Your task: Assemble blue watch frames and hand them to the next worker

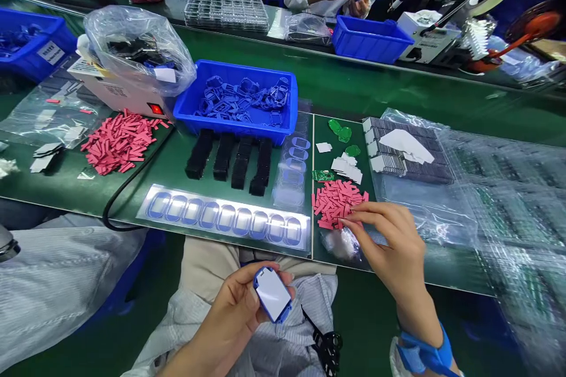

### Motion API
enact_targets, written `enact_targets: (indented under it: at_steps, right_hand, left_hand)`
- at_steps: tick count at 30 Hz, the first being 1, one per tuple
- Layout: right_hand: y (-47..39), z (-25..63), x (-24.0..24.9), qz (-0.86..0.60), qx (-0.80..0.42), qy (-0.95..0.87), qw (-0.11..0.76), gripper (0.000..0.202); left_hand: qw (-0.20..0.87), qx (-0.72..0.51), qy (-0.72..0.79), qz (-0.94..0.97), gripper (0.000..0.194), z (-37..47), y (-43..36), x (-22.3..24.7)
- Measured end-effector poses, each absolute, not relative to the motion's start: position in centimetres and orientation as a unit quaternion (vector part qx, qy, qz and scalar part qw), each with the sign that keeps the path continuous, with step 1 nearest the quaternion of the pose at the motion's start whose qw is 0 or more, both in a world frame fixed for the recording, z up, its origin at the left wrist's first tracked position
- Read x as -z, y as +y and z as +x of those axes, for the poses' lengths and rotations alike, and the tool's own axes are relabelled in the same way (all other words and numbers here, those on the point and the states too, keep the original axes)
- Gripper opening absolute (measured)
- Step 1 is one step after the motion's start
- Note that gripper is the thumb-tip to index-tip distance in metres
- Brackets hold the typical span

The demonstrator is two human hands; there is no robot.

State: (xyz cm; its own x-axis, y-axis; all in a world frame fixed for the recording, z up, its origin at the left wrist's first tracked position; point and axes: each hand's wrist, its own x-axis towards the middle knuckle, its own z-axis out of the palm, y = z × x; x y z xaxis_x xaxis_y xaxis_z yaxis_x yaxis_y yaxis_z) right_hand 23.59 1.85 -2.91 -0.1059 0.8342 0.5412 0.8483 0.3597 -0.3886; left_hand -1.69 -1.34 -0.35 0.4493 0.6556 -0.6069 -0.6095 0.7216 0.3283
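At far left, a blue bin (26, 62) bears a label (50, 52) too small to read, while the left hand (236, 305) grips a blue casing (273, 294), likely light, stiff and best held by its rim, and the right hand's (395, 250) narrow grip meets loose pink strips (333, 200), any hold unclear.

No wording, brand or number can be read. Print too small to make out marks 1 white label (50, 52) on the far-left blue bin (24, 66), the pale box (115, 93) with a red switch (156, 109) and a white device (428, 38) across the bench.
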Motion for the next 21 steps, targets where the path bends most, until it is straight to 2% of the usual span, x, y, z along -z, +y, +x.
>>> enact_targets:
  at_steps: [3,7,21]
  right_hand:
    - [0.2,20.9,1.3,-0.530,-0.131,-0.695,0.468,0.010]
    - [-1.3,17.7,0.2,-0.448,-0.278,-0.699,0.484,0.006]
    - [-2.3,16.5,0.5,-0.449,-0.317,-0.662,0.509,0.007]
  left_hand:
    - [0.864,-0.377,0.330,0.046,0.032,-1.5,-1.4,0.9]
    - [0.872,-0.382,0.302,0.053,0.033,-1.1,-1.6,0.9]
    - [0.873,-0.385,0.295,0.047,0.035,-1.1,-1.9,0.6]
